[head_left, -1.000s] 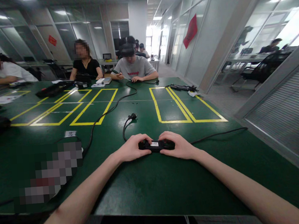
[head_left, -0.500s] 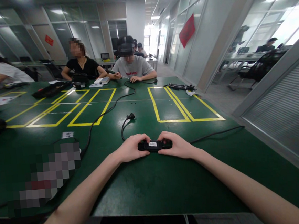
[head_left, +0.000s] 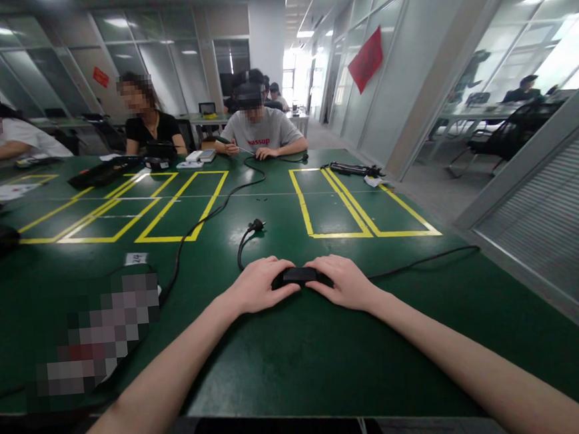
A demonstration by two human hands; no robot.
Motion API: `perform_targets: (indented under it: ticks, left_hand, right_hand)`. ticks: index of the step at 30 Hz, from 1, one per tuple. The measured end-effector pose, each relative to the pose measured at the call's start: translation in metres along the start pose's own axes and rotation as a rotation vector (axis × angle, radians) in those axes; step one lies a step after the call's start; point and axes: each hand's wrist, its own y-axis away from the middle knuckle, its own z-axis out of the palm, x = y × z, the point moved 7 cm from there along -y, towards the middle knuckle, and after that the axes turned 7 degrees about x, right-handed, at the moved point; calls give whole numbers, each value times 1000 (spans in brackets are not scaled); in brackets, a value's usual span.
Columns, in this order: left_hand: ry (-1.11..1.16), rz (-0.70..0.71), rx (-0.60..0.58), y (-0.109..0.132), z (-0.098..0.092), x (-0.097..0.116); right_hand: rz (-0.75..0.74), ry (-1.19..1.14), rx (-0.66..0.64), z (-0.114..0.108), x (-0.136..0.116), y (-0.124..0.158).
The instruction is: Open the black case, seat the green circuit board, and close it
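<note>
A black power adapter (head_left: 299, 275) lies between my hands, low over the table or resting on it; I cannot tell which. My left hand (head_left: 265, 284) is closed around its left end, thumb and fingers pinching it. The right hand (head_left: 343, 281) grips the opposite end the same way. Much of both ends is hidden by my fingers. A plain dark face of the adapter shows. Beyond my left hand lies a black power plug (head_left: 257, 225), its cord curving back toward that hand. A thin black cable (head_left: 423, 260) runs from behind my right hand to the right.
The green table (head_left: 262, 373) carries yellow tape rectangles (head_left: 338, 235). At left is a pixelated long object (head_left: 112, 324) beside a long black cord (head_left: 177, 252) and a paper tag marked 24 (head_left: 136, 258). A folded black tripod (head_left: 353, 169) lies far right. Several people sit across the table.
The adapter has been turned over: its white label faced up before and a plain dark face shows now. My fingers have shifted slightly around it. The view has moved a little.
</note>
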Motion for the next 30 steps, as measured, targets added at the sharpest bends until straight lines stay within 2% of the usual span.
perform_targets:
  ticks: [4,9,16,21,23,26,30]
  left_hand:
    - [-28,-22,20,-2,1,-1]
    - [-28,-38,-5,-4,2,2]
    - [-125,186,95,0,2,13]
    - [-185,277,80,0,4,21]
    - [-183,255,57,0,4,21]
    - [-171,193,28,0,4,17]
    - [-144,145,6,2,4,12]
  right_hand:
    - [84,-46,-16,-1,5,1]
    - [204,-311,-61,-2,7,0]
    - [375,-550,-99,-2,14,-1]
    - [473,-659,-275,6,16,6]
    - [439,-564,-213,1,15,6]
    - [289,-343,-92,-8,8,4]
    - [151,-210,-115,-5,1,5]
